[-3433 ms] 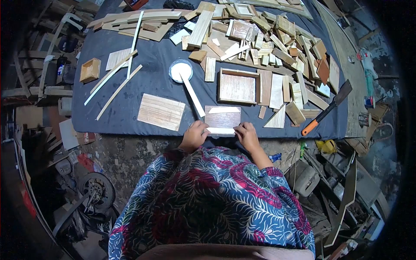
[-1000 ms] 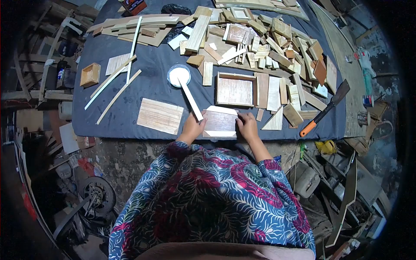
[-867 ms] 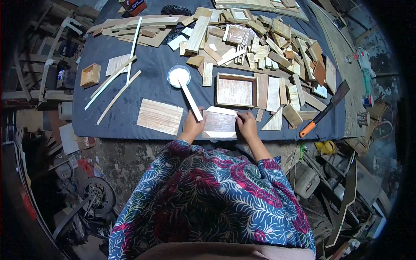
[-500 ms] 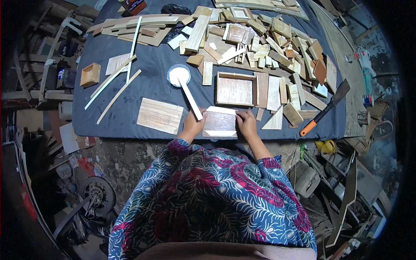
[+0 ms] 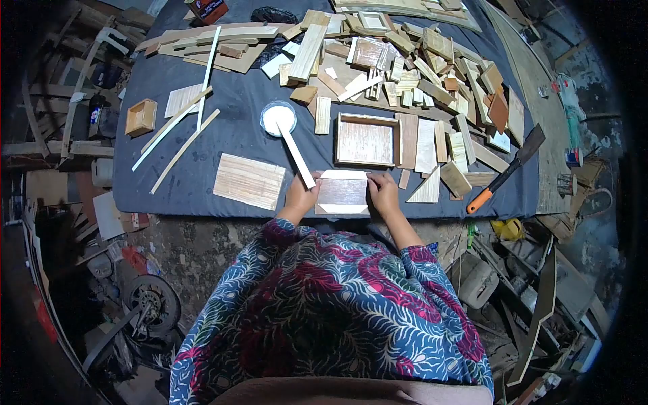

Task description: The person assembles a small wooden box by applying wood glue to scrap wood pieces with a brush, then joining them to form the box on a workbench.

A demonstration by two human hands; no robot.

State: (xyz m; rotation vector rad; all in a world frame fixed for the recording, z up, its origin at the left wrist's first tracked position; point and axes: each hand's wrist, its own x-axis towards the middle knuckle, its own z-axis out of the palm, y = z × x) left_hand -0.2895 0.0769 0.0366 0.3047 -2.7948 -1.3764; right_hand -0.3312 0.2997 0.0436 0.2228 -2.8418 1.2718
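Note:
At the near table edge lies a small brown wooden panel (image 5: 343, 192), with pale mitred strips along its far side (image 5: 344, 175) and near side (image 5: 343, 208). My left hand (image 5: 300, 197) grips the panel's left end, fingers closed at the far left corner. Opposite it, my right hand (image 5: 383, 193) pinches the far right corner. Just beyond my left hand is a round tub of white paste (image 5: 272, 121), a flat wooden stick (image 5: 298, 158) slanting from it towards that hand. An open wooden box frame (image 5: 367, 140) stands beyond the panel.
A plain wooden board (image 5: 249, 181) lies left of my hands. To the right, a machete with an orange handle (image 5: 480, 200) rests near small offcuts. A heap of wood scraps (image 5: 405, 67) covers the back; thin strips (image 5: 185, 148) and a little box (image 5: 140, 117) are at left.
The far pale strip sits slightly nearer to me than before, and my left hand has shifted very slightly. Everything else stays in place.

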